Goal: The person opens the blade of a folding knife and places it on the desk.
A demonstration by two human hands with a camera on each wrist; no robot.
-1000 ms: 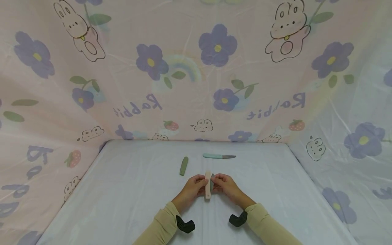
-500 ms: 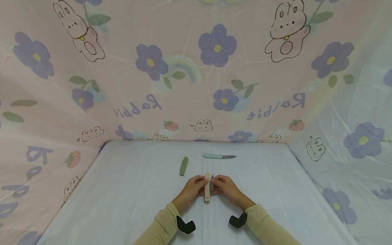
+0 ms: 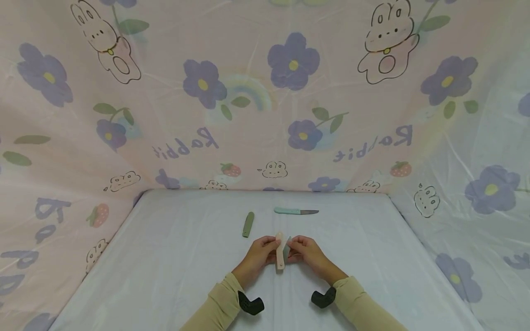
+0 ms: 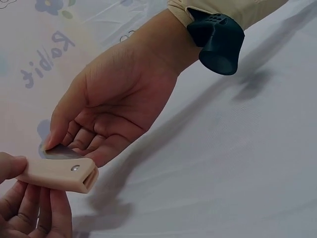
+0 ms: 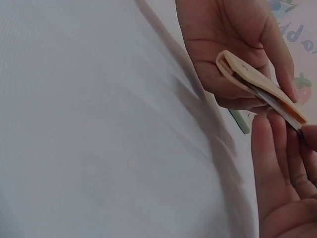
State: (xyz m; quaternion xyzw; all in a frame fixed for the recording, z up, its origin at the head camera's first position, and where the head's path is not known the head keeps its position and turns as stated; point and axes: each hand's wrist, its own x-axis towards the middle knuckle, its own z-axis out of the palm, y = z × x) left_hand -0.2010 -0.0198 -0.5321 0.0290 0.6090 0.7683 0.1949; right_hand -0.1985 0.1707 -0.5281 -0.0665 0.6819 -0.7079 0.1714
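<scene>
Inspector A: The beige plastic folding-knife handle (image 3: 280,254) is held above the white-sheeted bench (image 3: 165,257), near its front edge. The left hand (image 3: 256,255) pinches the handle between thumb and curled fingers. The right hand (image 3: 305,252) pinches the grey metal blade (image 4: 62,151), which stands only slightly out of the slot.

Inspector B: Judged advice: keep the left grip on the handle's flat sides, clear of the slot, and hold the blade by its spine, turning it slowly.

Inspector A: Farther back lie an olive-green closed folding knife (image 3: 248,224) and a mint-handled open knife (image 3: 296,211), apart. Pink sheeting printed with rabbits and purple flowers (image 3: 265,92) encloses three sides.
</scene>
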